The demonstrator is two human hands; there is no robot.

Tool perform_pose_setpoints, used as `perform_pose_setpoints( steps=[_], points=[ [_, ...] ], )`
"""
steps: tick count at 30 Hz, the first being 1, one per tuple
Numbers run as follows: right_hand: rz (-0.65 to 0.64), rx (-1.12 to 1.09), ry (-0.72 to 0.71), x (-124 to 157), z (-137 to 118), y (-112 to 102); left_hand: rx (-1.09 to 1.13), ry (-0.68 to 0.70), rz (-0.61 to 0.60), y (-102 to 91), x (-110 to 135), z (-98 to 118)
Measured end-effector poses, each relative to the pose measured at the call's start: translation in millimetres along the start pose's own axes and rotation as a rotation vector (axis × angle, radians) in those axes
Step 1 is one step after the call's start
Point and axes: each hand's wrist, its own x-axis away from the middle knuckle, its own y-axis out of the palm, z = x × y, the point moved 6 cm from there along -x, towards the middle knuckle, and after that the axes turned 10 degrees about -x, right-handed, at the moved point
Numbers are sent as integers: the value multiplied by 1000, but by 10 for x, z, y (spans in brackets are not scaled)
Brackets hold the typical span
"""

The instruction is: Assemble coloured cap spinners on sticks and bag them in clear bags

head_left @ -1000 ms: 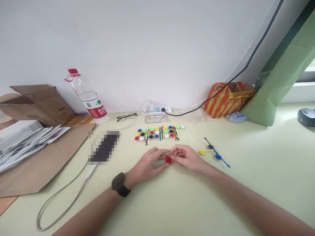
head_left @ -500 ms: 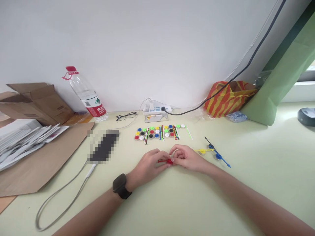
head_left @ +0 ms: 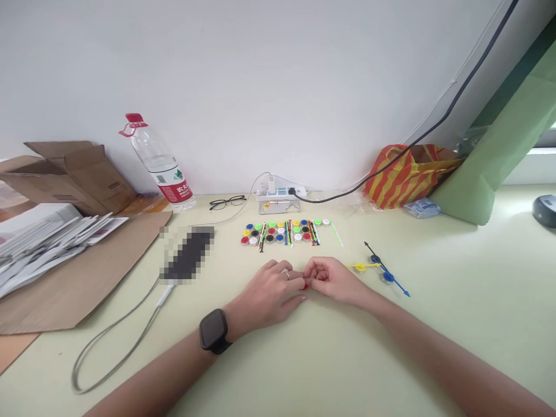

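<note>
My left hand [head_left: 275, 292], with a ring on a finger and a black watch [head_left: 213, 331] on the wrist, curls over a red arrow spinner [head_left: 305, 286]. Only a bit of red shows; fingers hide the rest. My right hand [head_left: 333, 281] meets it from the right, its fingertips pinching the same piece. Beyond the right hand lie a yellow arrow spinner [head_left: 359, 267], a black one [head_left: 375, 259] and a blue one [head_left: 388, 277], each an arrow on a round base. Behind both hands, several coloured round bases [head_left: 280, 238] are set out in groups, with bundles of thin arrows [head_left: 289, 233] between them.
At the back stand a water bottle [head_left: 167, 171], glasses [head_left: 227, 202], a power strip [head_left: 282, 191] and a striped bag [head_left: 408, 174]. Cardboard [head_left: 82, 272], papers [head_left: 56, 249], a blurred dark device [head_left: 191, 255] and its cable [head_left: 99, 330] lie left. A green curtain [head_left: 490, 174] hangs right.
My left fingers have moved forward over the red spinner, covering its arrow, which showed before. The left thumb now sits lower, apart from the fingers. The view has shifted slightly.
</note>
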Motion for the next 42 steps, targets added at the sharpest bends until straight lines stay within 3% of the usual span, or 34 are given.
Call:
perform_pose_setpoints(
  steps=[5,10,14,18,23,29,33,38,42],
  points=[
    [91,237,-69,78,-124,-85,88,-59,17,20,35,-39],
    [256,406,-87,179,-285,-266,186,-158,209,-54,78,-184],
    [324,374,-66,274,-396,-281,210,-305,328,-92,125,-328],
    [343,161,32,320,-442,-317,223,-378,370,-110,155,-389],
    [495,55,-47,269,-460,-680,255,-423,366,-70,162,-431],
    [675,388,-221,197,-413,-1166,357,-530,366,10,177,-564],
    [594,586,-229,101,-249,-1267,443,-590,335,67,176,-647],
    [368,820,-215,16,-40,-1133,470,-610,324,97,181,-671],
    [298,975,-154,-18,38,-1058,479,-608,306,110,177,-670]
  ],
)
